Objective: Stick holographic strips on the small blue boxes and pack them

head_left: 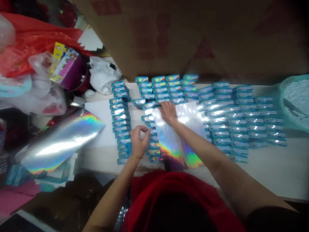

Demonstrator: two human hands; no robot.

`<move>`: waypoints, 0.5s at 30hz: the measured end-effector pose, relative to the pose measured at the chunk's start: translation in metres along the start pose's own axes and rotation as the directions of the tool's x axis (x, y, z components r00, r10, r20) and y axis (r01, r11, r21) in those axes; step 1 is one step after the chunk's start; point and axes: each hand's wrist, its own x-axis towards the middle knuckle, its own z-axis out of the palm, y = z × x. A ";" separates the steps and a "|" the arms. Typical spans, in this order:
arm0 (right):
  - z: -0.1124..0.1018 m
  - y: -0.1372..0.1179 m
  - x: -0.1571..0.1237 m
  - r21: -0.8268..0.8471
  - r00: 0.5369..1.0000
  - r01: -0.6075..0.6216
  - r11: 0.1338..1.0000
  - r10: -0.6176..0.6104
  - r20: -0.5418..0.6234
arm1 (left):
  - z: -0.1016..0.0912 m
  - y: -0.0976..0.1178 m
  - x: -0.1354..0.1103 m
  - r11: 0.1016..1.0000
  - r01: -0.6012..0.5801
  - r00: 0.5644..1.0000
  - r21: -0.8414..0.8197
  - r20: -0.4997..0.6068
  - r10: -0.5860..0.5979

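A shiny holographic sheet [180,135] lies over rows of small teal boxes [238,127] on the table. My right hand [167,111] rests on the sheet's upper left part, fingers stretched forward and down against it. Just left of the sheet, my left hand [139,141] is closed, thumb and forefinger brought together in a pinch. Whatever sits between those fingertips is too small and blurred to make out. Beside the left hand runs a column of teal boxes [121,120]; more boxes show between this hand and the sheet.
Another holographic sheet [64,141] curls at the left, next to white paper [100,124]. A large cardboard box [193,38] walls off the back. At the right stands a pale green basin [282,96] with white contents. Plastic bags [102,75] and a purple package [69,69] crowd the left.
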 end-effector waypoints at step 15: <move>0.027 -0.158 -0.172 0.739 0.877 -0.354 0.573 -0.070 0.475 | -0.071 -0.060 -0.131 0.592 0.562 0.644 -0.577 -0.144 -0.752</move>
